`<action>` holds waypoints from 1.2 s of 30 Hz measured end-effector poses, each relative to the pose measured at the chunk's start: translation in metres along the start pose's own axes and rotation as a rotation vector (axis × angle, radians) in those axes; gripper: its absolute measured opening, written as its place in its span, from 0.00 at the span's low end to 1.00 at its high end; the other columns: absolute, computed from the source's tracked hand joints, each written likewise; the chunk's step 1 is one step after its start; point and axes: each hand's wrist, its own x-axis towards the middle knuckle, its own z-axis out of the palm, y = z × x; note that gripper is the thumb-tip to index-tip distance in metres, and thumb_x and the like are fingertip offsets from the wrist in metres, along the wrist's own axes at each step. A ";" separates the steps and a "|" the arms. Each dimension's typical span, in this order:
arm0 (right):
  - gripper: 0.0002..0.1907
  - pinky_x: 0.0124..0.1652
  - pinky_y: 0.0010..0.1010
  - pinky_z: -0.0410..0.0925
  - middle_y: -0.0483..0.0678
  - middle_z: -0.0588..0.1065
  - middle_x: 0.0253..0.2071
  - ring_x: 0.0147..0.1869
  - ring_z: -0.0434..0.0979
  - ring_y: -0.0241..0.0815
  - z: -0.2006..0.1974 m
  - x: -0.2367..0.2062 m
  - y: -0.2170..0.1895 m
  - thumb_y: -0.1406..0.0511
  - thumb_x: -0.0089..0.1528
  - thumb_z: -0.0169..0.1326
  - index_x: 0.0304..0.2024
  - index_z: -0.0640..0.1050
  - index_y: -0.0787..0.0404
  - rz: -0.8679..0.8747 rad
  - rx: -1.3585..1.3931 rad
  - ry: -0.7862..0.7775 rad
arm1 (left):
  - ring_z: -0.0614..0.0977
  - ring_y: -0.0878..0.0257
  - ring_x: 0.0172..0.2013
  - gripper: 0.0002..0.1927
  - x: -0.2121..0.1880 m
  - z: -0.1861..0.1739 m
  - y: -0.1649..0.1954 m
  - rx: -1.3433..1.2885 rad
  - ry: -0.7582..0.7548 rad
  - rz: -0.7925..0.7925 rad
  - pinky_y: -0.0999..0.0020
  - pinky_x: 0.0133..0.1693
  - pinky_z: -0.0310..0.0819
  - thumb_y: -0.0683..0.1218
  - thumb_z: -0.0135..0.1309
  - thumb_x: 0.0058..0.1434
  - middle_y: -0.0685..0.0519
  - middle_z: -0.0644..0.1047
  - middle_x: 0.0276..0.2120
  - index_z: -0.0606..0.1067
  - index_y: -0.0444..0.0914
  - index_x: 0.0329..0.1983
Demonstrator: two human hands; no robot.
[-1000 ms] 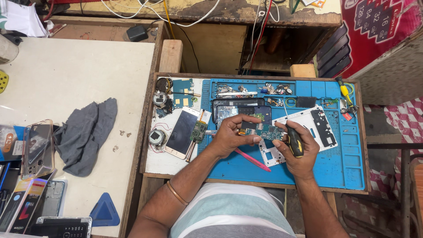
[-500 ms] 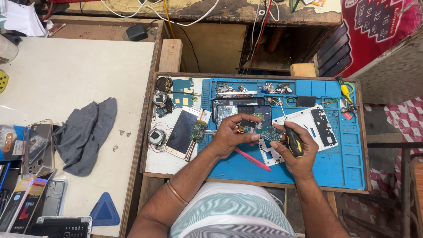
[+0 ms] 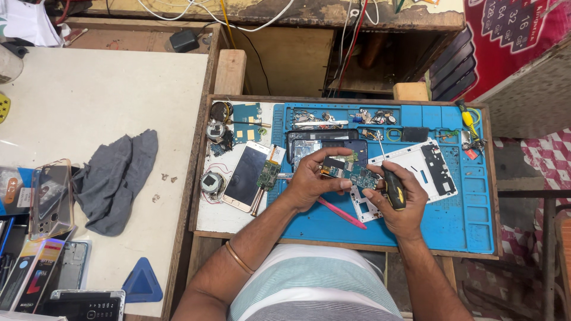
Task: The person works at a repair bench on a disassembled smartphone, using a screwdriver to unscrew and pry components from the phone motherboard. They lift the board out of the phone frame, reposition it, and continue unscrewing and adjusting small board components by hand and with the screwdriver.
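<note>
both hands [image 3: 357,190] grip circuit board [image 3: 351,172], screwdriver [image 3: 389,181].

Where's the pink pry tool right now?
In the head view, the pink pry tool lies on the blue mat, just below the left hand and left of the right hand.

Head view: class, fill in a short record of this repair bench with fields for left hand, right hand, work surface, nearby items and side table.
left hand: left hand grips a small circuit board above the mat
right hand: right hand holds a black-and-yellow screwdriver, tip up beside the board
work surface: blue mat in a wooden tray
nearby items: phone face up left of the hands; white frame to the right; pink tool below the hands
side table: grey cloth, blue triangular pick
</note>
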 end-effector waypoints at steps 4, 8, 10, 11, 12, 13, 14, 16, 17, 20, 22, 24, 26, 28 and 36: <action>0.32 0.47 0.20 0.74 0.59 0.78 0.57 0.48 0.76 0.29 0.000 0.000 0.001 0.73 0.56 0.68 0.62 0.72 0.65 -0.010 -0.018 -0.001 | 0.84 0.64 0.40 0.28 0.001 -0.001 -0.002 0.000 0.000 -0.015 0.71 0.38 0.85 0.41 0.69 0.55 0.48 0.81 0.44 0.75 0.37 0.59; 0.32 0.46 0.20 0.74 0.59 0.78 0.57 0.48 0.76 0.29 0.000 0.000 0.001 0.72 0.55 0.68 0.62 0.72 0.65 -0.003 -0.015 -0.005 | 0.85 0.64 0.39 0.25 0.001 -0.004 -0.004 0.006 -0.012 -0.005 0.71 0.37 0.85 0.41 0.70 0.55 0.48 0.81 0.44 0.76 0.36 0.56; 0.32 0.47 0.20 0.74 0.59 0.78 0.57 0.48 0.76 0.29 0.000 0.001 0.001 0.73 0.55 0.68 0.62 0.72 0.65 -0.009 -0.020 -0.005 | 0.85 0.64 0.40 0.25 0.002 -0.004 -0.005 0.006 -0.012 -0.006 0.71 0.37 0.85 0.41 0.70 0.55 0.47 0.81 0.44 0.76 0.36 0.56; 0.32 0.47 0.20 0.74 0.59 0.78 0.57 0.49 0.76 0.29 0.000 0.001 0.001 0.73 0.55 0.68 0.62 0.72 0.65 -0.011 -0.022 -0.005 | 0.85 0.64 0.40 0.26 0.002 -0.004 -0.005 0.006 -0.011 -0.007 0.71 0.37 0.85 0.41 0.70 0.55 0.47 0.81 0.44 0.76 0.36 0.56; 0.32 0.47 0.20 0.74 0.59 0.78 0.57 0.48 0.76 0.29 0.000 0.001 0.001 0.73 0.55 0.68 0.62 0.72 0.65 -0.007 -0.012 -0.005 | 0.85 0.64 0.40 0.25 0.002 -0.005 -0.005 0.004 -0.011 -0.001 0.71 0.37 0.85 0.41 0.70 0.55 0.48 0.80 0.45 0.76 0.36 0.56; 0.32 0.47 0.20 0.74 0.59 0.78 0.57 0.48 0.76 0.29 -0.001 0.001 0.001 0.73 0.56 0.68 0.62 0.72 0.65 -0.003 -0.002 -0.005 | 0.85 0.64 0.40 0.25 0.002 -0.005 -0.005 0.003 -0.010 0.004 0.71 0.37 0.85 0.41 0.70 0.54 0.48 0.80 0.45 0.76 0.36 0.55; 0.32 0.46 0.20 0.74 0.59 0.78 0.57 0.48 0.76 0.28 -0.001 0.001 0.001 0.73 0.56 0.68 0.62 0.72 0.65 0.001 0.009 -0.005 | 0.85 0.64 0.40 0.25 0.002 -0.005 -0.005 0.001 -0.010 0.009 0.71 0.37 0.85 0.41 0.70 0.54 0.48 0.80 0.46 0.76 0.36 0.55; 0.33 0.47 0.20 0.74 0.60 0.78 0.57 0.49 0.77 0.29 -0.001 0.001 0.001 0.73 0.55 0.68 0.62 0.72 0.65 -0.007 -0.012 -0.006 | 0.84 0.63 0.39 0.26 0.002 -0.004 -0.005 -0.003 -0.003 -0.004 0.71 0.37 0.85 0.41 0.70 0.54 0.46 0.80 0.45 0.76 0.35 0.56; 0.33 0.47 0.20 0.74 0.60 0.78 0.56 0.50 0.77 0.29 -0.001 0.001 0.001 0.73 0.55 0.68 0.62 0.72 0.65 -0.012 -0.022 -0.007 | 0.84 0.63 0.39 0.26 0.001 -0.004 -0.005 -0.005 0.000 -0.010 0.71 0.37 0.85 0.41 0.71 0.54 0.45 0.80 0.44 0.76 0.35 0.56; 0.33 0.47 0.20 0.74 0.60 0.78 0.57 0.49 0.76 0.29 -0.001 0.001 0.001 0.73 0.55 0.68 0.62 0.72 0.65 -0.012 -0.018 -0.006 | 0.84 0.63 0.40 0.26 0.002 -0.003 -0.004 -0.004 0.003 -0.004 0.71 0.37 0.85 0.42 0.70 0.54 0.45 0.80 0.47 0.76 0.35 0.55; 0.33 0.48 0.20 0.74 0.60 0.78 0.57 0.49 0.76 0.29 -0.001 0.000 0.001 0.73 0.55 0.68 0.62 0.72 0.65 -0.012 -0.022 -0.004 | 0.84 0.63 0.40 0.26 0.002 -0.003 -0.003 -0.013 -0.001 -0.001 0.71 0.37 0.85 0.42 0.70 0.54 0.45 0.80 0.47 0.76 0.35 0.56; 0.33 0.48 0.20 0.74 0.59 0.78 0.57 0.48 0.76 0.28 -0.001 -0.001 0.001 0.73 0.55 0.68 0.62 0.72 0.65 -0.011 -0.023 -0.007 | 0.84 0.63 0.40 0.26 0.000 -0.002 -0.003 -0.017 -0.001 -0.001 0.71 0.38 0.85 0.42 0.70 0.55 0.45 0.80 0.47 0.76 0.35 0.56; 0.33 0.48 0.20 0.74 0.59 0.78 0.57 0.48 0.75 0.28 -0.001 -0.001 0.001 0.73 0.56 0.68 0.62 0.72 0.65 -0.013 -0.021 -0.014 | 0.84 0.63 0.39 0.26 0.000 -0.002 -0.003 -0.017 0.002 -0.002 0.71 0.38 0.85 0.42 0.70 0.55 0.45 0.80 0.47 0.76 0.35 0.56; 0.33 0.48 0.20 0.74 0.59 0.78 0.57 0.48 0.75 0.28 -0.001 -0.002 0.000 0.73 0.55 0.68 0.62 0.72 0.65 -0.021 -0.049 -0.010 | 0.84 0.63 0.39 0.26 0.000 -0.002 -0.002 -0.019 -0.001 0.002 0.70 0.38 0.85 0.42 0.70 0.55 0.45 0.80 0.47 0.76 0.35 0.56; 0.33 0.47 0.21 0.75 0.59 0.78 0.57 0.49 0.76 0.28 0.000 0.000 0.000 0.72 0.55 0.68 0.62 0.72 0.65 -0.023 -0.052 -0.016 | 0.84 0.64 0.36 0.26 0.001 -0.003 -0.003 -0.059 -0.007 -0.025 0.70 0.37 0.85 0.42 0.70 0.55 0.46 0.81 0.41 0.76 0.35 0.57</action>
